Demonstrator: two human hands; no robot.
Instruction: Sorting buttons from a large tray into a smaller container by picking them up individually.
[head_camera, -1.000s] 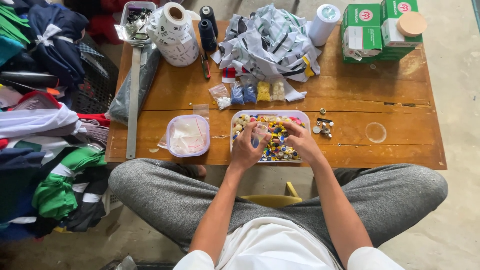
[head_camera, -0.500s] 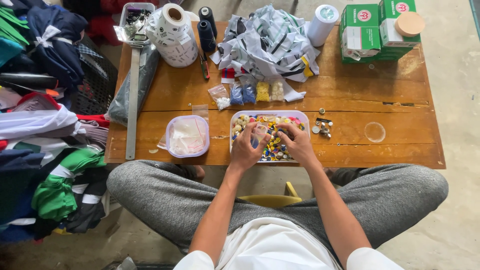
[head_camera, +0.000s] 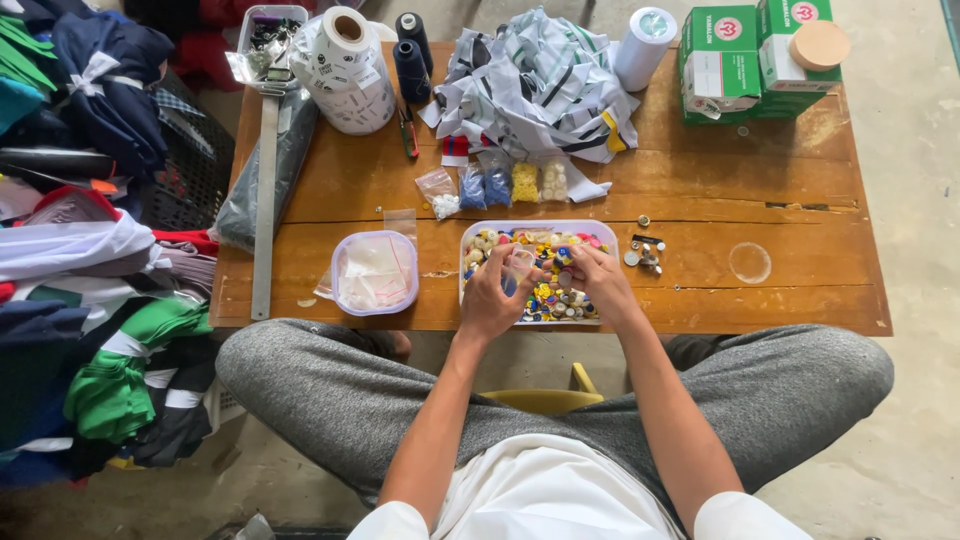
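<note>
A clear plastic tray (head_camera: 470, 233) full of several mixed coloured buttons (head_camera: 547, 296) sits at the near edge of the wooden table (head_camera: 700, 200). My left hand (head_camera: 492, 296) hovers over the tray's left side and holds a small clear plastic bag (head_camera: 517, 266) upright between its fingers. My right hand (head_camera: 598, 282) rests on the buttons at the tray's right side, fingers bent down into them. Whether it pinches a button is hidden by the fingers.
A lidded container of small bags (head_camera: 374, 272) stands left of the tray. Small bags of sorted buttons (head_camera: 497, 186), folded fabric (head_camera: 540, 85), thread cones (head_camera: 411, 55), a tape roll (head_camera: 345, 60), a metal ruler (head_camera: 264, 200) and green boxes (head_camera: 750, 55) lie behind. Clothes (head_camera: 90, 300) pile at left.
My right hand has shifted slightly left and down over the buttons. My left hand has lifted the small bag a little more upright.
</note>
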